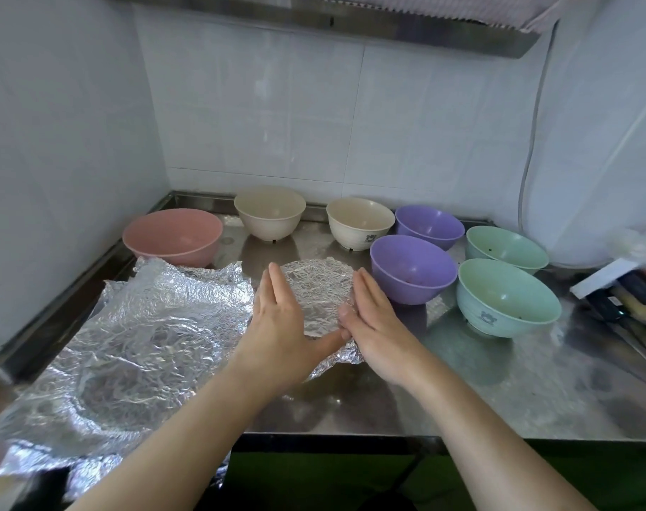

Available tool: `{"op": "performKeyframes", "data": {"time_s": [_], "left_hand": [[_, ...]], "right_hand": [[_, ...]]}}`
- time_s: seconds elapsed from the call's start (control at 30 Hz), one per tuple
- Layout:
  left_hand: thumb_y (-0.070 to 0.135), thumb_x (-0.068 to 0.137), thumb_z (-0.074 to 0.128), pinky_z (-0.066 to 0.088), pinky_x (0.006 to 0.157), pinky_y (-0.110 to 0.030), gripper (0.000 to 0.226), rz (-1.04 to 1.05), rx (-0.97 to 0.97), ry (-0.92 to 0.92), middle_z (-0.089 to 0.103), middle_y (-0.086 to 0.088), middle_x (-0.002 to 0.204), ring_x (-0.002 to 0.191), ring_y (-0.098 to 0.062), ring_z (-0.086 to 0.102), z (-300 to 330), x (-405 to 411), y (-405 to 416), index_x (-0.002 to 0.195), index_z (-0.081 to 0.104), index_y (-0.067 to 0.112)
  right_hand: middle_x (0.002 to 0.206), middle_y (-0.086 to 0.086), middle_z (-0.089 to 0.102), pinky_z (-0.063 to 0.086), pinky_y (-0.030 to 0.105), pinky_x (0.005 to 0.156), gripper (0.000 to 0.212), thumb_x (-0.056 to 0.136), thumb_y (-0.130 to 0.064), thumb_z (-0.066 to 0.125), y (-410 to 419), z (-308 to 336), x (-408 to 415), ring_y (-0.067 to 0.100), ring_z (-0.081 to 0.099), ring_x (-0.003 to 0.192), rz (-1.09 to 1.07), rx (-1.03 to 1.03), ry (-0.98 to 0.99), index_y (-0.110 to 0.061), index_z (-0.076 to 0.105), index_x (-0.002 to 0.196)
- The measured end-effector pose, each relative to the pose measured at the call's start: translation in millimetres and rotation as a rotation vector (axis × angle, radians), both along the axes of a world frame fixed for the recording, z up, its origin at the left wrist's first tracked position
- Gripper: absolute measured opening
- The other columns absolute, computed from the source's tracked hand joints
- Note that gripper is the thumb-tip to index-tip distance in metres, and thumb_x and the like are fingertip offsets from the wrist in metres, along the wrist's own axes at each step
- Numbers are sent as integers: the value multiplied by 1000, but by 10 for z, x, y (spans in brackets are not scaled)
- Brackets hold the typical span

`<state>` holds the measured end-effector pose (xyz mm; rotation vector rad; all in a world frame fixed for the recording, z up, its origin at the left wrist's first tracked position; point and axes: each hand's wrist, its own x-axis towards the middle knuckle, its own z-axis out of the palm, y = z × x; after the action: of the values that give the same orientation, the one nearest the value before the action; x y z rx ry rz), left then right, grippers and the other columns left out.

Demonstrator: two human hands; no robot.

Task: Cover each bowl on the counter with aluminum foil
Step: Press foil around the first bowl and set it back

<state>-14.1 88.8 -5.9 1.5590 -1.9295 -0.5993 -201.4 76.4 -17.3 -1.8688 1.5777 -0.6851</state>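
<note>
My left hand and right hand press flat, fingers straight, against nine and three o'clock of the foil-covered bowl to mould its wrap snug, spare foil waiting at nine, seven uncovered bowls arcing from ten to three.

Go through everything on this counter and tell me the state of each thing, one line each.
Foil-covered bowl: covered, foil being pressed down round its sides.
Left hand: flat against the foil, fingers straight.
Right hand: flat against the foil, fingers straight.
Loose foil sheets: crumpled, spread on the counter.
Pink bowl: uncovered.
Two cream bowls: uncovered, upright.
Two purple bowls: uncovered.
Two green bowls: uncovered.
</note>
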Motion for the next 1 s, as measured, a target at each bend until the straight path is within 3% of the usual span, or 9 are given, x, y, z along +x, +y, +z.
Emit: {"op": "performKeyframes", "data": {"time_s": [0.17,0.33,0.4,0.5,0.6,0.77,0.9,1.0], "left_hand": [[80,66,77,20,125,-37,149,-110,18,-14,-14,1,173,160,-19,-1,-8,123,-95,162,-20,17],[68,71,83,33,121,-36,146,-144,70,-11,-8,8,173,155,-21,26,44,291,-191,162,-20,20],[68,73,82,29,120,-33,144,-142,69,-14,-7,5,174,156,-20,23,53,283,-173,163,-20,19],[68,73,80,22,120,-29,143,-131,65,-14,-6,1,173,158,-18,15,54,208,-147,163,-17,16],[68,74,79,19,124,-34,142,-122,74,0,-9,-2,174,160,-20,6,17,161,-156,163,-18,15],[65,77,77,23,123,-38,138,-108,37,-25,-10,-4,174,160,-21,5,-84,157,-136,163,-18,13],[71,74,70,26,122,-42,139,-90,24,-58,-14,-6,173,160,-27,8,-115,140,-130,162,-21,13],[70,78,70,20,125,-43,138,-93,28,-55,-19,-6,172,160,-27,0,-147,138,-136,160,-25,13]], "right_hand": [[172,-20,-22,-3,27,129,82,110,-51,43,123,-55,34,-7,-18,155,-50,-37,43,-24,-7,169],[171,-16,2,5,30,128,94,99,-61,57,248,-8,1,3,-3,157,-116,-153,177,-22,7,168],[168,-15,9,10,33,128,96,96,-63,61,211,36,-40,6,2,156,-112,-170,191,-23,11,167],[171,-17,5,12,31,129,102,94,-60,67,92,66,-117,-1,3,157,-63,-127,106,-24,8,169],[174,-17,5,14,24,128,106,92,-56,74,12,20,-158,-9,14,152,-39,-101,68,-23,9,170],[173,-16,22,24,32,129,120,75,-62,86,0,-111,-185,-3,24,155,-90,-171,28,-26,19,168],[176,-14,8,17,28,130,124,80,-56,85,47,-161,-123,-2,12,159,-100,-215,68,-22,7,170],[174,-16,-18,12,31,132,124,89,-58,75,77,-185,-99,-1,-2,160,-53,-174,120,-22,-14,168]]}}
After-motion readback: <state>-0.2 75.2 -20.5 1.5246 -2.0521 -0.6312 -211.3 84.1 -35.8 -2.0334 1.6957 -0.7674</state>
